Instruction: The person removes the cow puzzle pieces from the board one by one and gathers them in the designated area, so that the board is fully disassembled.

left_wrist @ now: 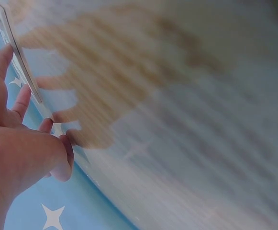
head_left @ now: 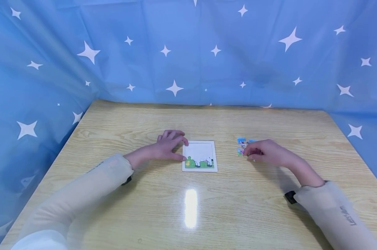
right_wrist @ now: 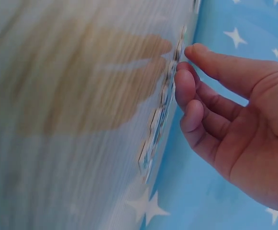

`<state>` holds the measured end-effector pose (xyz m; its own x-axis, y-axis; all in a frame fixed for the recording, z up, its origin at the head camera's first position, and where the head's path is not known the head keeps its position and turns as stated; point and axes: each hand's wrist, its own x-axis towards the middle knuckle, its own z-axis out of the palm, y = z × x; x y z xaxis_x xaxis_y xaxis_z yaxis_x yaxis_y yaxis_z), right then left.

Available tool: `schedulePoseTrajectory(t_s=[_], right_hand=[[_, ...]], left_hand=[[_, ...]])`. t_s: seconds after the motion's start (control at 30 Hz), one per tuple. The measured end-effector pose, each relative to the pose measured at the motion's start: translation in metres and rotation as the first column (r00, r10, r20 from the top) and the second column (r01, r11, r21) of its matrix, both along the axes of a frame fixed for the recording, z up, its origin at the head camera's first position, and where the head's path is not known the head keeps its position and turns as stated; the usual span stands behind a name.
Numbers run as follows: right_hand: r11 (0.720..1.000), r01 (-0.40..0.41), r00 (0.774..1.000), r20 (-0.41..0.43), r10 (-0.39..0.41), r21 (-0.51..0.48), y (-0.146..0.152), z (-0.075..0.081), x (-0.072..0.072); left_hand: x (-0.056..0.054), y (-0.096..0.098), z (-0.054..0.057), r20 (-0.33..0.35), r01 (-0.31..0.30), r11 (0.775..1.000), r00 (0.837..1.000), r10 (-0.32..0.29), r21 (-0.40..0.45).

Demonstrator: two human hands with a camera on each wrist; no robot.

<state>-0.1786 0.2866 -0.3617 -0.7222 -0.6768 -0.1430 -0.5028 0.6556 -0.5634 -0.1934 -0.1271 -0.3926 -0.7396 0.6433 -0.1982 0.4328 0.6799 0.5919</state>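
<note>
A square white puzzle board [head_left: 199, 146] lies on the table, its lower strip filled with green pieces showing a white animal's legs and a yellow chick. My left hand [head_left: 169, 147] is spread at the board's left side, thumb at the lower left edge and index finger by the upper left corner. To the right of the board is a cluster of loose jigsaw pieces [head_left: 241, 141]. My right hand [head_left: 267, 151] is low over them, its fingers bent and fingertips right at the pieces; part of the cluster is hidden beneath. In the right wrist view, several pieces [right_wrist: 153, 129] lie flat beside the fingertips.
The wooden table [head_left: 129, 211] reaches back to a blue curtain [head_left: 188, 45] with white stars, which also hangs along the sides. A bright light reflection shows on the tabletop in front of the board.
</note>
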Motion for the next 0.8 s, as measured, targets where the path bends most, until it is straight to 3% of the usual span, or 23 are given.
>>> schedulePoseTrajectory(t_s=[0.3,0.8], right_hand=[[0.998,-0.061,0.997,-0.038,0.060,-0.020,-0.020,-0.001,-0.001],[0.996,-0.082,0.996,-0.022,0.082,-0.027,-0.049,0.002,0.000]], left_hand=[[0.001,-0.001,0.000,0.002,-0.006,1.000,1.000,0.006,0.010],[-0.001,0.000,-0.005,0.006,-0.006,1.000,1.000,0.006,0.013]])
